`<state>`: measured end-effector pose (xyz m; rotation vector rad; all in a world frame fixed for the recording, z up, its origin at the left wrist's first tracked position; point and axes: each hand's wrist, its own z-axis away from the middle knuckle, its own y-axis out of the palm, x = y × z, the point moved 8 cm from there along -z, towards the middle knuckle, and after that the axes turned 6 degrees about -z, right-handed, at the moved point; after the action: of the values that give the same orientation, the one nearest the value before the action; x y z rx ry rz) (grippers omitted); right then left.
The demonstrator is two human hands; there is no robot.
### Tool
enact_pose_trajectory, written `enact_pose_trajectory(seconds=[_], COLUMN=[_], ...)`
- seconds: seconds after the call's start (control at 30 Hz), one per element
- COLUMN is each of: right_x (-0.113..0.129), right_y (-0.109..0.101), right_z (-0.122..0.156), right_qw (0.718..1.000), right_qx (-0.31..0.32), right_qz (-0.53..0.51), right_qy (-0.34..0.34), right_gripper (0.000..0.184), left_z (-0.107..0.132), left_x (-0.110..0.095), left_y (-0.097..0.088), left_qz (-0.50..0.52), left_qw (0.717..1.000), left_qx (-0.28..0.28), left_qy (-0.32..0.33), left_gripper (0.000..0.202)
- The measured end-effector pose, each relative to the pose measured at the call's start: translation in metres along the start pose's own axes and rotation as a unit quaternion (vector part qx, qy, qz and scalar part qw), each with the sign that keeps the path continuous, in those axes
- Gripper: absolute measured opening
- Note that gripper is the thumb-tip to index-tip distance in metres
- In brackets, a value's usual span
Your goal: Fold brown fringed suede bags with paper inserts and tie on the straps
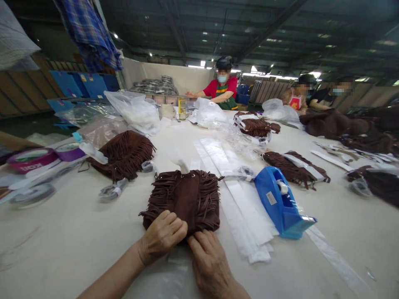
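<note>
A dark brown fringed bag (187,199) lies on the pale table in front of me, a bit of white material poking out at its top. My left hand (163,234) is closed on the bag's near edge, knuckles up. Beside it my right hand (210,259) presses at the same edge, its fingers bent and the tips partly hidden under the bag. White plastic strips (243,207) lie to the right, next to a blue tape dispenser (276,203). Another brown fringed bag (124,153) rests at the left, with a wrapped strap bundle (114,189) near it.
Purple tape rolls (33,160) lie at the left edge. More fringed bags (296,166) are on the right, one wrapped with a white strip. Clear plastic bags (134,110) are heaped toward the back. Across the table stands a person in a red shirt (222,89); two others are at the right.
</note>
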<state>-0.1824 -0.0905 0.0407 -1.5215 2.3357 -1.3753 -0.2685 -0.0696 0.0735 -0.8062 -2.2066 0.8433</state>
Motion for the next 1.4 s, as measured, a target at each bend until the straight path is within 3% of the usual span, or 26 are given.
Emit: enact_pose_trajectory(seconds=[0.13,0.27,0.37,0.5,0.6,0.7,0.8,0.9,0.97,1.03,1.17,1.27,1.4], right_x=[0.006,0.004,0.008,0.015,0.008,-0.01,-0.036,-0.058,-0.056,-0.04,-0.015,-0.028,-0.043], right_y=[0.026,0.027,0.011,-0.018,-0.017,-0.009,-0.022,-0.057,-0.072,-0.068,-0.032,-0.02,-0.034], right_z=[0.001,0.005,0.005,-0.009,-0.032,-0.041,-0.026,-0.004,0.001,-0.007,-0.026,-0.018,-0.009], right_qw=[0.999,0.999,0.998,0.992,0.995,0.997,0.997,0.998,0.994,0.995,0.998,0.998,0.994], right_qx=[0.037,0.025,-0.007,-0.091,-0.055,0.028,0.052,-0.014,-0.054,-0.064,-0.053,-0.039,-0.069], right_qz=[0.015,-0.012,-0.019,0.037,0.064,0.053,0.046,0.066,0.084,0.072,0.027,0.037,0.084], right_qy=[-0.003,-0.031,-0.063,-0.074,-0.046,-0.04,-0.036,0.017,0.045,0.033,-0.032,-0.028,-0.003], right_gripper=[0.036,0.041,0.039,0.032,0.035,0.02,0.02,0.022,0.021,0.026,0.027,0.021,0.025], left_z=[0.003,0.007,0.011,0.017,0.021,0.024,0.026,0.026,0.028,0.03,0.035,0.034,0.032], left_x=[-0.004,-0.009,-0.012,-0.016,-0.02,-0.02,-0.019,-0.019,-0.019,-0.02,-0.022,-0.024,-0.028], left_y=[0.007,0.012,0.009,0.004,0.005,0.007,0.008,0.008,0.009,0.01,0.014,0.013,0.01], left_qz=[-0.005,-0.002,-0.011,-0.023,-0.028,-0.042,-0.042,-0.03,-0.023,-0.019,-0.042,-0.072,-0.113], left_qw=[1.0,1.0,0.999,0.998,0.997,0.995,0.995,0.994,0.993,0.993,0.993,0.991,0.985], left_qx=[0.001,0.025,0.045,0.024,0.006,-0.007,0.002,-0.003,-0.015,-0.025,-0.015,-0.027,-0.058], left_qy=[0.001,0.009,-0.014,-0.062,-0.074,-0.086,-0.091,-0.105,-0.113,-0.116,-0.113,-0.106,-0.12], left_gripper=[0.022,0.026,0.03,0.038,0.04,0.041,0.038,0.038,0.039,0.039,0.039,0.04,0.037])
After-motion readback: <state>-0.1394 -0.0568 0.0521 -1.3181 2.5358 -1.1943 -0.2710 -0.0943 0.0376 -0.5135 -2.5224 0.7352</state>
